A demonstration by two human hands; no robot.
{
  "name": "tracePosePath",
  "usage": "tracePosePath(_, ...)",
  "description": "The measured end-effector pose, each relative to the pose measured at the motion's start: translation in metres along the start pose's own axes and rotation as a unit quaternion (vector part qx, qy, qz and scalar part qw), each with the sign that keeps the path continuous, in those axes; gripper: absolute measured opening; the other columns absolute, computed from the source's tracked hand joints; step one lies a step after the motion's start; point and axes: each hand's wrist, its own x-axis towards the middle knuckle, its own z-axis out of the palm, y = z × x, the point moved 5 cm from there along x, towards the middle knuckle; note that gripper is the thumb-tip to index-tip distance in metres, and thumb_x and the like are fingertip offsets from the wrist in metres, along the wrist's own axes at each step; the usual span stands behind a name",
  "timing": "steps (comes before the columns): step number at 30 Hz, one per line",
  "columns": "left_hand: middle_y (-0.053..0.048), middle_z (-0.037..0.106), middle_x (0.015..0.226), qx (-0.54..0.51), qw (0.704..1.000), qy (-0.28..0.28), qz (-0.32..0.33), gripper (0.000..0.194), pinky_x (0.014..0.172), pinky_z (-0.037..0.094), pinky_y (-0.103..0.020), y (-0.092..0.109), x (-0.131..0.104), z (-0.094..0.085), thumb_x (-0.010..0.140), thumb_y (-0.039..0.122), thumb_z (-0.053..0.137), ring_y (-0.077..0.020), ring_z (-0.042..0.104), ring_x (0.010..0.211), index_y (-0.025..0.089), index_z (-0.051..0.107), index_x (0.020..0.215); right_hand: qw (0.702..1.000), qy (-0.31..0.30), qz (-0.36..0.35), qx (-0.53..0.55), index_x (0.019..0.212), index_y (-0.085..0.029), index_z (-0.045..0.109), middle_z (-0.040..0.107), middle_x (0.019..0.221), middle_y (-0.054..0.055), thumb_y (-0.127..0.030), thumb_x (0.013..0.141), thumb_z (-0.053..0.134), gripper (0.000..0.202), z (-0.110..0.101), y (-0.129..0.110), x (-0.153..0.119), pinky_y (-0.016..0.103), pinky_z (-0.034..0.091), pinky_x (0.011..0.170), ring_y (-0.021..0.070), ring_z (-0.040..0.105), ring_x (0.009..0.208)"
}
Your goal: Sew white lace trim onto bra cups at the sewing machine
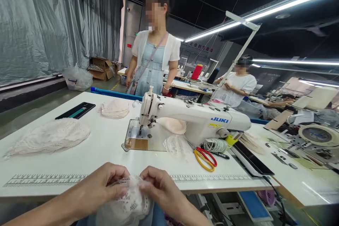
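A white lace piece [129, 201] hangs over the table's front edge, pinched between both hands. My left hand [102, 190] grips its upper left side with thumb and fingers. On the right, my right hand [161, 190] holds the same lace, close to the left one. Beyond them stands a white sewing machine [196, 113] with its needle over the metal plate. A lace piece [177, 146] and a beige cup-shaped piece [173, 126] lie beside its arm. Stacked lace pieces [53, 136] rest at the left, with a smaller pale pile [115, 108] behind.
Red-and-yellow scissors [205, 159], a coil of white cord [215, 144] and a black device [251, 157] lie right of centre. A dark flat case [75, 111] is at the back left. One person [152, 56] stands behind the table; another [235, 84] is farther right.
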Motion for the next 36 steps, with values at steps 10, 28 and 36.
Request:
tracePosePath(10, 0.001, 0.064, 0.078, -0.02, 0.996, 0.028, -0.087, 0.044, 0.07, 0.041, -0.026, -0.056, -0.018, 0.015, 0.063, 0.027, 0.058, -0.0208, 0.057, 0.081, 0.019, 0.064, 0.106, 0.997, 0.025, 0.031, 0.062, 0.076, -0.015, 0.053, 0.048, 0.063, -0.003, -0.045, 0.073, 0.072, 0.036, 0.021, 0.04, -0.019, 0.02, 0.031, 0.053, 0.008, 0.039, 0.056)
tracePosePath(28, 0.0, 0.056, 0.068, -0.017, 0.995, 0.067, -0.068, 0.037, 0.06, 0.034, -0.024, -0.076, -0.006, 0.033, 0.073, 0.051, 0.058, -0.0153, 0.046, 0.066, 0.014, 0.064, 0.075, 0.992, 0.047, 0.067, 0.092, 0.081, -0.014, 0.059, 0.053, 0.069, -0.003, -0.038, 0.056, 0.087, 0.044, 0.016, 0.051, -0.021, 0.021, 0.033, 0.06, 0.01, 0.043, 0.065)
tracePosePath(36, -0.001, 0.064, 0.076, -0.024, 0.994, 0.033, -0.099, 0.023, 0.069, 0.039, -0.025, -0.056, -0.009, 0.028, 0.071, 0.035, 0.057, -0.019, 0.053, 0.076, 0.017, 0.067, 0.08, 0.993, 0.021, 0.107, 0.033, 0.07, -0.016, 0.052, 0.045, 0.064, -0.003, -0.041, 0.068, 0.073, 0.034, 0.015, 0.054, -0.017, 0.022, 0.029, 0.057, 0.0106, 0.037, 0.063)
